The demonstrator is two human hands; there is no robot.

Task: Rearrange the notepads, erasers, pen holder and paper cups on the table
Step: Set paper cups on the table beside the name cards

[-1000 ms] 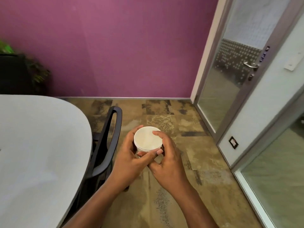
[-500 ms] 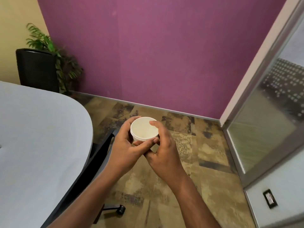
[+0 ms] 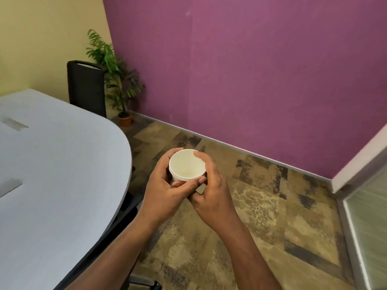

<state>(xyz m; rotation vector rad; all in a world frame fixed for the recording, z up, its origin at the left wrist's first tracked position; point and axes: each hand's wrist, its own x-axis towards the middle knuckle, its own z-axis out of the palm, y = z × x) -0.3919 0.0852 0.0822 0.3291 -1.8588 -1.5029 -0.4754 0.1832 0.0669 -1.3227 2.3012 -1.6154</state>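
A stack of white paper cups (image 3: 187, 165) is held upright in mid-air over the floor, to the right of the grey table (image 3: 52, 174). My left hand (image 3: 167, 189) wraps round the stack from the left, its thumb across the front below the rim. My right hand (image 3: 211, 191) curls round the stack from the right, fingers over the far rim. A second rim shows just under the top one. Notepads, erasers and a pen holder are not in view.
A black chair (image 3: 125, 212) is tucked under the table's rounded end. Another black chair back (image 3: 87, 86) and a potted plant (image 3: 117, 80) stand in the far corner. A purple wall and a glass door frame (image 3: 356, 164) bound the patterned floor.
The view has swung left, bringing the plant, far chair and yellow wall into sight and pushing the glass door off right. Both hands keep the same grip on the cups.
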